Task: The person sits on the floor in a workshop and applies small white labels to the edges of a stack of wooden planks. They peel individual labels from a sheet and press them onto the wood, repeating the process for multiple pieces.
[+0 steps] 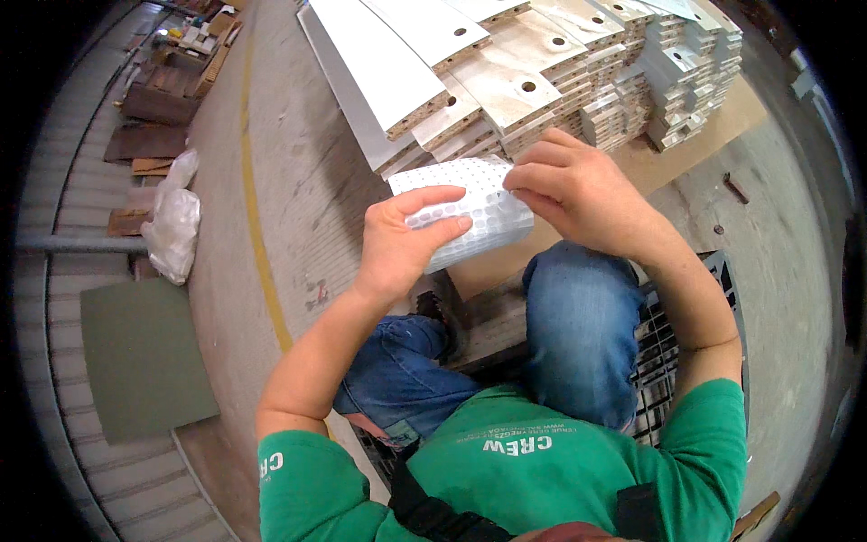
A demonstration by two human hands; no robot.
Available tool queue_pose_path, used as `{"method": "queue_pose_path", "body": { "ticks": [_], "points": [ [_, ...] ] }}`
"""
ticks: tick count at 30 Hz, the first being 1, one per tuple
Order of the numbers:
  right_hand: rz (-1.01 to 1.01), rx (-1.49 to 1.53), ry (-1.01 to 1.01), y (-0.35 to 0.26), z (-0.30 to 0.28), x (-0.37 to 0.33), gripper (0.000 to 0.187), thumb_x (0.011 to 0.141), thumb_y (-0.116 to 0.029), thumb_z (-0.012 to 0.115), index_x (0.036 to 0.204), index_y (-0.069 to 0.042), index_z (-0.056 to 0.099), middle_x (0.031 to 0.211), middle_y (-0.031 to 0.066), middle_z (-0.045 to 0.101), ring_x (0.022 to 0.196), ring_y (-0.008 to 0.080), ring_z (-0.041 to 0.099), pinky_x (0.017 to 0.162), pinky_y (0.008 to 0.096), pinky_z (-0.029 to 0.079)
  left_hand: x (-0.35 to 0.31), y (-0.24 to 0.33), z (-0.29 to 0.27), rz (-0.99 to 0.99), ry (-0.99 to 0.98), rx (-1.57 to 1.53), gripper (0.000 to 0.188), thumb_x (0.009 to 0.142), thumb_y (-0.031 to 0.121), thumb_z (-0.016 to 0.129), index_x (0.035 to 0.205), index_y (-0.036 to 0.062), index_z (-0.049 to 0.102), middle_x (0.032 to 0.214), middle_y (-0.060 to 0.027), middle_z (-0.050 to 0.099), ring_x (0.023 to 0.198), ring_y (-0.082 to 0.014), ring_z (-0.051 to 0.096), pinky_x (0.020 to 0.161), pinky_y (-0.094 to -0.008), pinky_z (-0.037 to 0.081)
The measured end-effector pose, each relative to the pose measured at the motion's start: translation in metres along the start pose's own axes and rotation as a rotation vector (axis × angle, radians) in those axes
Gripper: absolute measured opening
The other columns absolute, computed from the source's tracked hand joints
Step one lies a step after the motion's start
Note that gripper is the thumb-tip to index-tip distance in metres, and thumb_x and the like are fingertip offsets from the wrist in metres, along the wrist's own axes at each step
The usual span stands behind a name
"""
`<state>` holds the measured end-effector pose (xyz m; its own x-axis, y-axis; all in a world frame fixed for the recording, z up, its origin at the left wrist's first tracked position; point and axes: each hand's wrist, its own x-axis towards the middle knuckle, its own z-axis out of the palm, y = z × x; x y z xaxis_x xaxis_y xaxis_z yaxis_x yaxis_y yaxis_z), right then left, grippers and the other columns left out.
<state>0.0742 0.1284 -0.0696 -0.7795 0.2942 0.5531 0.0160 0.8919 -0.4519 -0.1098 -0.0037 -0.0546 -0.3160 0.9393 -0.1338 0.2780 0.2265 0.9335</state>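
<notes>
My left hand grips a curled white sheet of round stickers, thumb on its face and fingers along its upper side. Rows of pale dots cover the sheet, which bows in the middle. At its right edge my right hand is closed in a pinch, the fingertips against the sheet. What lies between those fingertips is too small to make out. Just beyond both hands rise stacked white boards with round holes near their ends and small holes along their cut edges.
Brown cardboard lies under the boards. A black plastic grid crate is beneath me. To the left are a yellow floor line, a clear plastic bag, a green panel and brown board offcuts.
</notes>
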Motion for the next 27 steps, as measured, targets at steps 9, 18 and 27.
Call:
{"method": "queue_pose_path", "body": {
  "ticks": [9,18,27],
  "points": [
    [-0.082,-0.126,-0.012,-0.014,0.004,0.003,0.014,0.068,-0.004,0.065,0.081,-0.005,0.059,0.079,0.0075,0.055,0.081,0.0250,0.052,0.067,0.0337,0.047,-0.009,0.010,-0.001,0.069,0.011,0.127,0.025,0.071,0.004,0.069,0.096,0.0009,0.067,0.091,-0.0053,0.065,0.082,-0.0103,0.058,0.076,-0.0241,0.047],
    [0.537,0.366,0.582,0.103,-0.018,-0.011,0.017,0.083,-0.016,0.060,0.090,-0.001,0.064,0.076,0.0013,0.062,0.070,0.0062,0.054,0.063,0.0210,0.045,-0.009,0.005,-0.004,-0.011,0.026,-0.208,0.030,0.069,-0.002,0.069,0.099,-0.0021,0.064,0.095,-0.0090,0.063,0.084,-0.0140,0.060,0.075,-0.0260,0.049],
    [0.713,0.278,0.669,0.172,-0.021,-0.011,0.019,0.076,-0.020,0.065,0.086,-0.003,0.066,0.064,-0.0031,0.055,0.059,0.0052,0.046,0.054,0.0225,0.040,-0.005,0.004,-0.003,-0.051,-0.006,-0.179,0.031,0.069,-0.001,0.070,0.099,-0.0023,0.063,0.097,-0.0103,0.062,0.086,-0.0155,0.059,0.077,-0.0274,0.049]
  ]
}}
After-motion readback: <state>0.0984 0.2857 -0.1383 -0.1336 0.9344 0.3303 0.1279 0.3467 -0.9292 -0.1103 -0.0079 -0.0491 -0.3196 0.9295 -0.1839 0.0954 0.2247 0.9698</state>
